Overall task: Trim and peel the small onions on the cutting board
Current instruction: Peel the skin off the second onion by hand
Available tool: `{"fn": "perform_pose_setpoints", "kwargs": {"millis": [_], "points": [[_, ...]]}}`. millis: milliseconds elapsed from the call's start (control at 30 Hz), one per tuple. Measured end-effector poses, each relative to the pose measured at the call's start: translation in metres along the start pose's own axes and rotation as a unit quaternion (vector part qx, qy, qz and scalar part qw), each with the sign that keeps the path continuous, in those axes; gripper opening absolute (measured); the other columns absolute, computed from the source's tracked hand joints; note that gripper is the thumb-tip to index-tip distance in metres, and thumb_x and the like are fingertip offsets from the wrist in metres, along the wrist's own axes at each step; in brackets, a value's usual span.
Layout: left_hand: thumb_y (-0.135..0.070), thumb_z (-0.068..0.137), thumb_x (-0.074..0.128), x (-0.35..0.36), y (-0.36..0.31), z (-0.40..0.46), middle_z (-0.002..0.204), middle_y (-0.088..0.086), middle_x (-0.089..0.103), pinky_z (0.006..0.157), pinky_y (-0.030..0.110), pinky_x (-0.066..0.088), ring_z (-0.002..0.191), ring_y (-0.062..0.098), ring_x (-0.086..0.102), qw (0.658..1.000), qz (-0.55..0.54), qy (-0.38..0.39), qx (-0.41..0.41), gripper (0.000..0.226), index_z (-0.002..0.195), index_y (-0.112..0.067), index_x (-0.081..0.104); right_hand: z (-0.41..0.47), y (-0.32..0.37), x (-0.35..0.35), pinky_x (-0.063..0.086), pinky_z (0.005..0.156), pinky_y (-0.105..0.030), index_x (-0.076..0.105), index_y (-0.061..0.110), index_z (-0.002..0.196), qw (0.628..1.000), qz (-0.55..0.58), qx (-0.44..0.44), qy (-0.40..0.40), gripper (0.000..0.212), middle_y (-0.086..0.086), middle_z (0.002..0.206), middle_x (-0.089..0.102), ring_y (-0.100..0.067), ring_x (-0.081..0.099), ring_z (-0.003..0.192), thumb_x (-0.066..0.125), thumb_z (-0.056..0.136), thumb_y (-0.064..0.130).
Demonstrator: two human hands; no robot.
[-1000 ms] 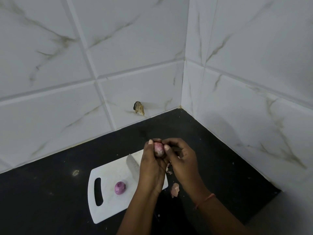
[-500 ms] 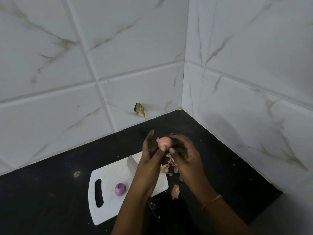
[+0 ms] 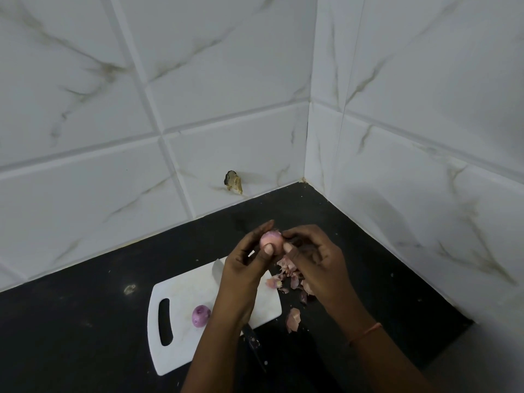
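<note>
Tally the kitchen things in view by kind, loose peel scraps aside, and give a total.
Small onions: 2, one held in both hands, one on the board
Cutting board: 1
Knife: 1
Total: 4

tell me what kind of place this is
Most likely a home kitchen corner: a black countertop meets white marble-look wall tiles, and a white cutting board holds a small onion with a knife and loose peels nearby.
</note>
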State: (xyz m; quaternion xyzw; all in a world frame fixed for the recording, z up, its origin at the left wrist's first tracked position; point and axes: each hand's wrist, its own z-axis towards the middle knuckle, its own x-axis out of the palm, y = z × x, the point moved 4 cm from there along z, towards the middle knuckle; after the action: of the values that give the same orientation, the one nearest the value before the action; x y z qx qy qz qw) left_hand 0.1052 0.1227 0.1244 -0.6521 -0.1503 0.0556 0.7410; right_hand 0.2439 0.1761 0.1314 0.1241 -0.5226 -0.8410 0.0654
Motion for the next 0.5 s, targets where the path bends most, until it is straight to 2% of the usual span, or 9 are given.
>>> {"fn": "perform_pose_setpoints", "kwargs": {"millis": [133, 200, 300, 400, 500], "points": [[-0.013, 0.084, 0.069, 0.001, 0.0, 0.0, 0.122, -0.006, 0.07, 0.088, 0.021, 0.053, 0.115, 0.011, 0.065, 1.0, -0.02, -0.006, 0.006, 0.05, 0.132, -0.019, 0.059, 0.001, 0.006, -0.001, 0.055, 0.077, -0.024, 0.066, 0.018, 0.097, 1.0, -0.013, -0.014, 0.0, 0.017, 0.008, 0.096, 0.066, -0.016, 0.066, 0.091, 0.066, 0.083, 0.029], [-0.011, 0.08, 0.072, -0.001, 0.0, 0.002, 0.119, -0.005, 0.071, 0.087, 0.02, 0.053, 0.113, 0.01, 0.065, 1.0, -0.017, -0.019, 0.015, 0.051, 0.128, -0.019, 0.059, 0.0, 0.005, 0.0, 0.054, 0.078, -0.022, 0.065, 0.02, 0.098, 1.0, -0.01, 0.003, 0.005, 0.015, 0.011, 0.094, 0.066, -0.013, 0.065, 0.092, 0.07, 0.084, 0.017], [-0.018, 0.071, 0.076, -0.001, -0.001, 0.003, 0.112, -0.007, 0.073, 0.084, 0.019, 0.053, 0.107, 0.009, 0.067, 0.999, -0.011, -0.037, 0.022, 0.049, 0.119, -0.019, 0.062, -0.001, 0.005, 0.001, 0.053, 0.082, -0.02, 0.061, 0.024, 0.098, 1.0, -0.004, 0.025, 0.01, 0.026, 0.013, 0.094, 0.066, -0.01, 0.064, 0.093, 0.071, 0.085, 0.004], [-0.008, 0.074, 0.077, -0.001, 0.0, 0.003, 0.102, -0.009, 0.075, 0.078, 0.014, 0.052, 0.098, 0.006, 0.069, 0.998, 0.001, -0.053, 0.03, 0.038, 0.109, -0.017, 0.064, -0.001, 0.009, 0.0, 0.052, 0.08, -0.017, 0.06, 0.028, 0.096, 1.0, -0.009, 0.024, 0.003, 0.03, 0.014, 0.093, 0.066, -0.008, 0.064, 0.092, 0.071, 0.084, 0.002], [-0.001, 0.077, 0.076, -0.002, 0.001, 0.003, 0.101, -0.006, 0.074, 0.077, 0.014, 0.052, 0.097, 0.007, 0.069, 0.997, 0.019, -0.065, 0.041, 0.035, 0.107, -0.016, 0.065, -0.001, 0.014, 0.001, 0.051, 0.078, -0.013, 0.058, 0.031, 0.095, 1.0, -0.012, 0.019, -0.002, 0.035, 0.016, 0.094, 0.066, -0.005, 0.064, 0.091, 0.073, 0.082, 0.002]]}}
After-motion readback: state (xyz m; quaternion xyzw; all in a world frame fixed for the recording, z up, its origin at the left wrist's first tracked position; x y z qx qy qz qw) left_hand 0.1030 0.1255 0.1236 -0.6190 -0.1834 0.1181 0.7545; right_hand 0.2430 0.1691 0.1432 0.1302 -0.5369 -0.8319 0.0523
